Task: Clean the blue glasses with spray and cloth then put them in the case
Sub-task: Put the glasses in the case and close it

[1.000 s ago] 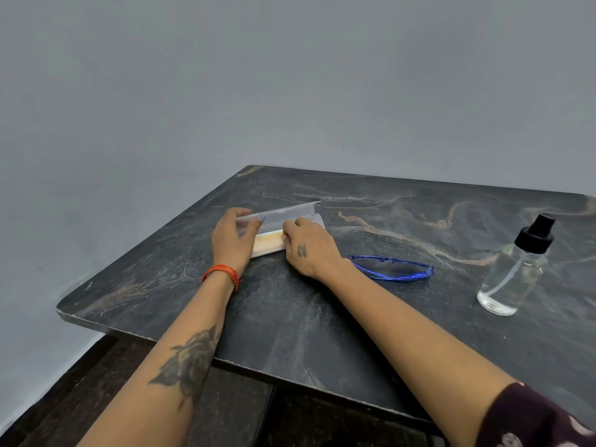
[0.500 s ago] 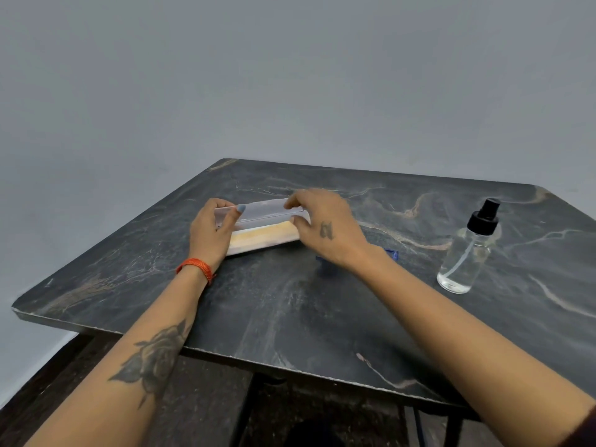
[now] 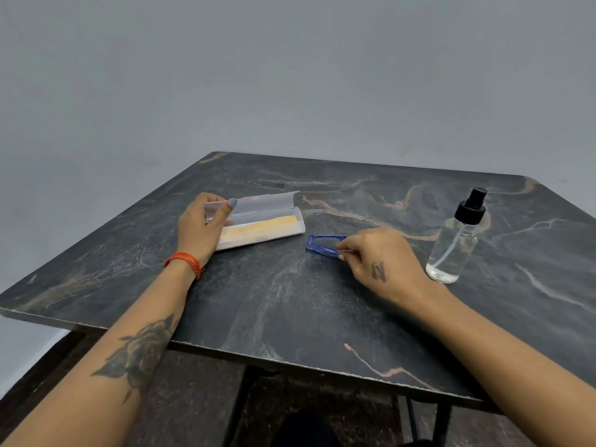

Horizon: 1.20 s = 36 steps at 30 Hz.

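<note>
A translucent white case [image 3: 274,232] lies open on the dark marble table [image 3: 290,304], with a folded orange-yellow cloth [image 3: 258,228] inside it. My left hand [image 3: 201,227] holds the case's left end, thumb on the raised lid. The blue glasses [image 3: 317,244] lie folded on the table to the right of the case. My right hand [image 3: 380,258] pinches their right part between fingers and thumb and hides that end. A clear spray bottle [image 3: 454,250] with a black nozzle stands upright further right.
The table's front edge [image 3: 290,361] runs diagonally below my forearms, with dark metal legs under it. A plain grey wall stands behind the table. An orange bracelet [image 3: 183,261] circles my left wrist.
The case lid has swung up and open. My right hand left the case and moved right onto the blue glasses. My left hand stayed on the case.
</note>
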Available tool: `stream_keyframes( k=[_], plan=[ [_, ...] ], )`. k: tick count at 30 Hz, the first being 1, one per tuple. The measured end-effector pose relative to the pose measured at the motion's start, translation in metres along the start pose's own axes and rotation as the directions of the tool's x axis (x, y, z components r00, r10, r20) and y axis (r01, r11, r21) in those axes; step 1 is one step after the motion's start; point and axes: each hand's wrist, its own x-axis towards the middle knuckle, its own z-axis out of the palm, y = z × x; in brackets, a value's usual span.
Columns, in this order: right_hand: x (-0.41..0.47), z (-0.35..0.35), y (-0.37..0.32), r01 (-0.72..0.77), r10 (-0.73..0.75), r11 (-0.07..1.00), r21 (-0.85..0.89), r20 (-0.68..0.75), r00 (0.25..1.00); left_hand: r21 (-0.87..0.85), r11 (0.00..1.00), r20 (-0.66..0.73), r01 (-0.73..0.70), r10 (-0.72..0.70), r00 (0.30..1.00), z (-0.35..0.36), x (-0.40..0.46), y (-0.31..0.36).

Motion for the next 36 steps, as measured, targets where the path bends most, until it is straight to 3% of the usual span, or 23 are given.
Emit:
stream_keyframes(
  k=[8,17,29,33,36],
  plan=[
    [0.011,0.01,-0.007,0.027,0.002,0.965,-0.261,0.11,0.994,0.016,1.0,0.01,0.014,-0.014,1.0,0.0,-0.001,0.002],
    [0.01,0.012,-0.006,0.086,-0.066,0.96,-0.265,0.085,0.994,0.012,1.0,0.025,0.024,-0.024,0.999,0.0,0.001,0.0],
    [0.019,0.005,-0.008,0.14,-0.144,0.99,-0.034,-0.217,0.965,0.021,0.999,0.019,0.025,-0.026,0.999,0.0,0.0,0.003],
    [0.032,-0.002,-0.015,0.017,0.053,0.977,0.212,-0.319,0.946,0.022,0.999,0.029,0.023,-0.024,0.999,0.0,0.0,0.003],
    [0.043,-0.007,-0.023,-0.07,0.255,0.839,0.539,-0.276,0.927,0.022,0.999,0.037,0.029,-0.029,0.999,0.0,0.0,0.003]
  ],
)
